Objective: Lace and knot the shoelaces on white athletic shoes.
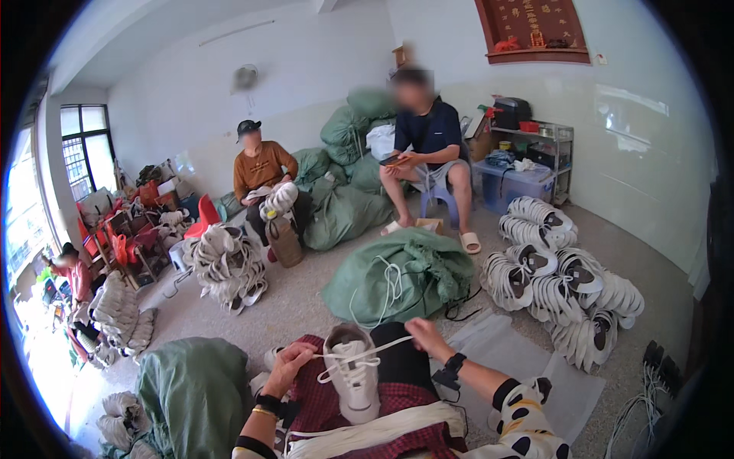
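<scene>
A pale beige sneaker [358, 394] rests on my lap over a red checked cloth [310, 394], its opening pointing away from me. White shoelace [376, 350] threads its eyelets and crosses above the tongue. My left hand [290, 365] pinches one lace end beside the shoe's left side. Out to the right, my right hand [428, 338] grips the other end, and that length is stretched taut. A bundle of loose white laces [375, 434] lies across my lap, nearer my body than the shoe.
Stacked shoe uppers [547, 287] stand on the floor at right, beside a white sheet [569, 382]. A green sack [401, 279] sits ahead, another green sack [191, 398] at left. Two seated people face me; one holds shoe uppers [279, 199]. Dark-tipped cords [650, 382] lie far right.
</scene>
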`<action>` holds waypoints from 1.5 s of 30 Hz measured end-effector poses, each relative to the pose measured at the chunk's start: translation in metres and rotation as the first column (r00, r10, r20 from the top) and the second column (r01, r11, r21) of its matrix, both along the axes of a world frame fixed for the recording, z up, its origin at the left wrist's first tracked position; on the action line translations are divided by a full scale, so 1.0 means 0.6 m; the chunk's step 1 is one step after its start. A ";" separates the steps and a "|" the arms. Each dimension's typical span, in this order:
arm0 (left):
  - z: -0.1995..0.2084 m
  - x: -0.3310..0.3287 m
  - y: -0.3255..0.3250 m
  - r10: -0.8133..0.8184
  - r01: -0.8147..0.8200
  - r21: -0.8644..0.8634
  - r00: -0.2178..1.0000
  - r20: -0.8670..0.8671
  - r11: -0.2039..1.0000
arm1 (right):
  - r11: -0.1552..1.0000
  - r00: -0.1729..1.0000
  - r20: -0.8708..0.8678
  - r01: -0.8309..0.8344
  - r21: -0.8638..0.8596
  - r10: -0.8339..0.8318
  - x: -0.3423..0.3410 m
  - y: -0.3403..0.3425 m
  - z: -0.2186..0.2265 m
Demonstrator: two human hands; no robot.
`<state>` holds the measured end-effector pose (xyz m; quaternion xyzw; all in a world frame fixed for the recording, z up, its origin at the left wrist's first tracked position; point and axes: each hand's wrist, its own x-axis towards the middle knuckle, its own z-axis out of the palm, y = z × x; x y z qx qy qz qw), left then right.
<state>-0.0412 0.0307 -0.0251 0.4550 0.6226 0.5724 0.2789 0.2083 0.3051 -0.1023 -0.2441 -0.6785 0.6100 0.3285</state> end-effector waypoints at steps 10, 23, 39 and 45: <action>0.005 -0.003 0.003 0.007 -0.007 -0.003 1.000 0.010 1.000 | 0.962 0.978 0.168 -0.076 -0.261 0.123 0.043 -0.010 -0.081; 0.017 0.006 0.003 -0.033 0.033 0.006 0.998 0.061 0.999 | 0.857 0.609 0.722 -0.513 0.043 0.329 0.160 -0.022 -0.369; 0.018 0.010 0.000 0.032 -0.030 -0.026 0.996 0.081 0.999 | 0.662 0.328 0.926 -0.739 0.127 0.188 0.100 0.031 -0.250; 0.012 0.001 -0.007 0.055 -0.052 -0.045 0.994 0.089 0.998 | 0.941 0.961 0.191 -0.134 -0.311 0.200 0.050 0.012 -0.126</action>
